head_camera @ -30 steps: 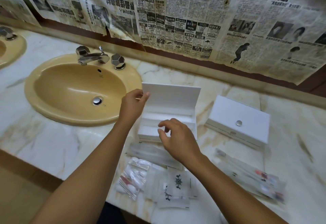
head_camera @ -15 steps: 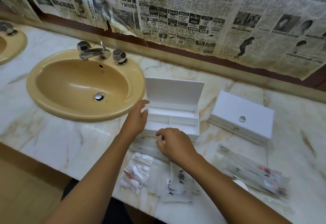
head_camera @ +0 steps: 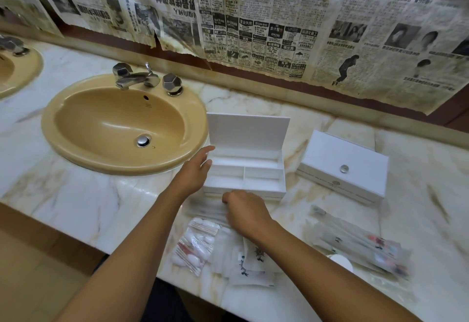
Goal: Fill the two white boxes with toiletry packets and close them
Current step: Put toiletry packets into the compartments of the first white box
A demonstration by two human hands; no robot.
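An open white box (head_camera: 264,189) stands mid-counter with its lid (head_camera: 247,131) upright and its divided compartments bare. A second white box (head_camera: 337,154), shut and topped by a small round knob, lies to its right. My left hand (head_camera: 194,174) rests against the open box's left wall, fingers spread. My right hand (head_camera: 246,214) is curled down over a long clear packet (head_camera: 205,210) just in front of that box, fingertips hidden. A cotton-swab packet (head_camera: 195,245) and printed white sachets (head_camera: 256,263) lie nearer me.
Long clear toothbrush packets (head_camera: 360,243) lie at the right, beside a small white round item (head_camera: 341,262). A yellow sink (head_camera: 76,154) with a chrome faucet (head_camera: 137,78) sits left of the boxes. Newspaper covers the wall behind. The counter's front edge runs just below the sachets.
My left hand has dropped from the raised lid to the box's left wall. My right hand has moved down from the box front onto the long clear packet.
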